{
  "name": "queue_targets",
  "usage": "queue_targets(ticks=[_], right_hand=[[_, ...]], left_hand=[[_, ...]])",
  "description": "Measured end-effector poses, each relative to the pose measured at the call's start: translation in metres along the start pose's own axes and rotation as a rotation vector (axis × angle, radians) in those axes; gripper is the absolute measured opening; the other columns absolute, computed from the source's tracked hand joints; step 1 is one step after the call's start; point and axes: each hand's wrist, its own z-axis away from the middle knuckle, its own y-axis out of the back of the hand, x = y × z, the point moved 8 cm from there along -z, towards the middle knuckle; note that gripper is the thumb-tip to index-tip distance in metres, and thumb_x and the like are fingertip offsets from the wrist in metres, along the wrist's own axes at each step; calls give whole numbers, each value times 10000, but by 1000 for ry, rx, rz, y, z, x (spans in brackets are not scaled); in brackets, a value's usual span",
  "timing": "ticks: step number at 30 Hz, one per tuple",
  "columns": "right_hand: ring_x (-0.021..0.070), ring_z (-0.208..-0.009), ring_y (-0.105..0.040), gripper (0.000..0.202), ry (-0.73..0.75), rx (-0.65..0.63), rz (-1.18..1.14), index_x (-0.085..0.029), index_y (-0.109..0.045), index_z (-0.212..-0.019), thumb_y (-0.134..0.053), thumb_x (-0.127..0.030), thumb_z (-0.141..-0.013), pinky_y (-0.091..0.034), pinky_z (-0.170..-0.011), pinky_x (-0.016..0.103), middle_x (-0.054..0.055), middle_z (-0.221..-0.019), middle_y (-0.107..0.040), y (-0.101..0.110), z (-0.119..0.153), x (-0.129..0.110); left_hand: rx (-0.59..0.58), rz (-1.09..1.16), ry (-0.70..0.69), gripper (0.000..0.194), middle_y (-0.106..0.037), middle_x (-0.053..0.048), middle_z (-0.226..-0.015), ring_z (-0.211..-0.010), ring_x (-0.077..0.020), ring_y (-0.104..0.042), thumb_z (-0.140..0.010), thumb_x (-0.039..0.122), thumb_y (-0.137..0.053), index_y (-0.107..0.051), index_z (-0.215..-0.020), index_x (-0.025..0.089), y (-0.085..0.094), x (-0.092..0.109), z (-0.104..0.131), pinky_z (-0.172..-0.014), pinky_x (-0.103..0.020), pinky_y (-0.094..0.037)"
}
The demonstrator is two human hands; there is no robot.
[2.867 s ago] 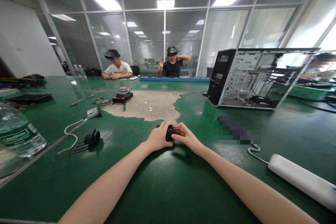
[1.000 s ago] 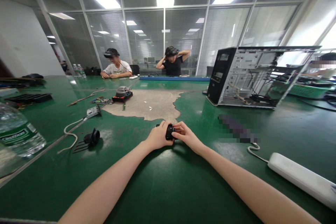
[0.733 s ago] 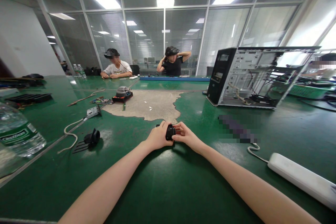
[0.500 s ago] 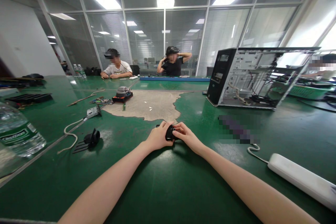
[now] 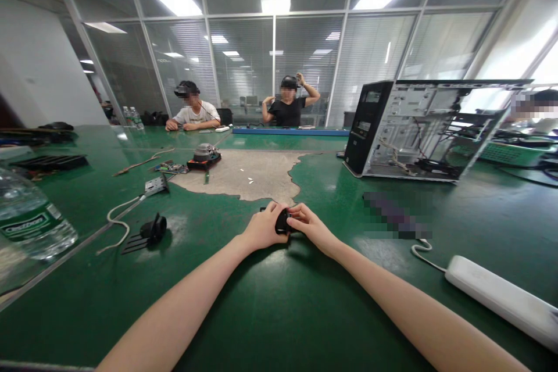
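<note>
Both my hands meet over the green tabletop point(image 5: 270, 314), around a small black part point(image 5: 282, 221) whose kind I cannot make out. My left hand point(image 5: 265, 228) wraps it from the left and above, hiding much of it. From the right, the fingers of my right hand point(image 5: 307, 224) pinch its edge. To the left lies a black plastic piece with a round end and long prongs point(image 5: 152, 231). Beyond my hands, a bare beige patch point(image 5: 257, 171) shows in the green surface.
An opened computer case point(image 5: 370, 128) stands at the right rear. A white power bank-like block point(image 5: 497, 290) with a cable lies front right. A water bottle point(image 5: 32, 221) stands left. A round fan-like cooler point(image 5: 204, 156) sits near a circuit board point(image 5: 172, 167). Two people sit opposite.
My hands and the black part stay almost still. Across the table, the person in black has shifted their raised arms; one hand is now above the headgear.
</note>
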Motion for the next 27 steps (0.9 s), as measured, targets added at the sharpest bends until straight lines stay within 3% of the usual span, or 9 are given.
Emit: queue_targets(ticks=[8,15,23,27], right_hand=[[146,-827,-536,305,-35,90,83,-193,-469,-886,-606,-344,-659,-410,-784,333,23,-911,-549,8,-3,11],[147,-824,-532,346,-10,-48,14,-207,-445,-852,-667,-282,-598,-414,-762,330,2,-838,-565,-2,0,-1],[140,-788,-535,312,-35,24,25,-205,-427,-845,-627,-326,-638,-418,-742,328,6,-835,-548,1,-1,4],[148,-819,-536,344,-11,-24,7,-211,-418,-852,-649,-311,-617,-415,-766,340,6,-852,-548,-1,-1,2]], left_hand=[[-2,-9,14,592,-434,-30,-1070,-857,-211,-550,-610,374,-571,-304,-1127,265,2,2,1,-698,-314,-457],[-21,23,18,603,-440,-27,-1099,-855,-211,-553,-602,334,-585,-304,-1131,265,4,4,2,-686,-309,-450],[5,70,0,571,-455,4,-1148,-864,-201,-557,-625,308,-562,-302,-1132,273,8,9,4,-677,-291,-448],[-1,74,10,597,-465,11,-1149,-866,-202,-559,-620,306,-568,-296,-1151,279,9,9,4,-699,-292,-441]])
